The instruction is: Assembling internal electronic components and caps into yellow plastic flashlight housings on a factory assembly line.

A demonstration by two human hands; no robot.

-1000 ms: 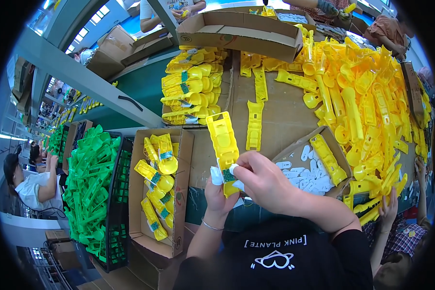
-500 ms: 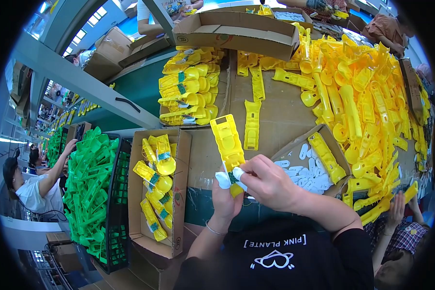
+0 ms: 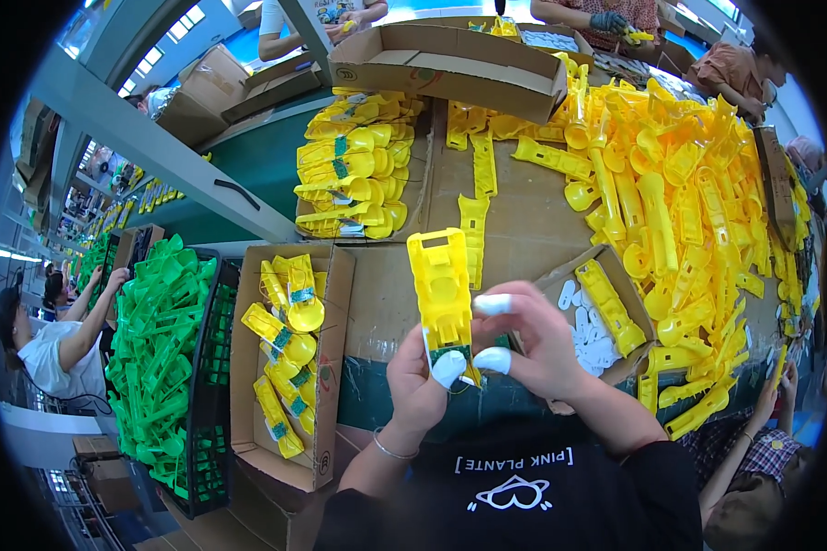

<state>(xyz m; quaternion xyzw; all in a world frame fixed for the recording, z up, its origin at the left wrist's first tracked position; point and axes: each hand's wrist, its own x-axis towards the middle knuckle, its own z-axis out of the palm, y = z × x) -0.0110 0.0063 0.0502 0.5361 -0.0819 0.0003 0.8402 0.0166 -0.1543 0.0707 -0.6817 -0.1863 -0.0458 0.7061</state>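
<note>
My left hand (image 3: 417, 390) is closed around the lower end of a yellow plastic housing (image 3: 439, 275), which stands upright before me. Its thumb, in a white fingertip cover, presses on a small green circuit board (image 3: 465, 352) at that end. My right hand (image 3: 547, 344) is just to the right, open, thumb and forefinger spread apart with white covers on their tips. The thumb tip comes close to the housing's lower edge; whether it touches I cannot tell. Beyond the right hand, small white plastic pieces (image 3: 594, 342) lie in a cardboard tray (image 3: 636, 301), with another yellow housing (image 3: 611, 308) across it.
Left stands a cardboard box (image 3: 333, 367) of yellow housings with green boards, beside a black crate (image 3: 213, 367) of green parts. Stacked yellow housings (image 3: 354, 165) lie ahead, and a large yellow heap (image 3: 671, 202) covers the right. A long carton (image 3: 450, 69) stands behind. Other people work around.
My right hand has moved off the board to the right, its fingers opening. The held housing has turned more upright, and my left thumb now lies over the board.
</note>
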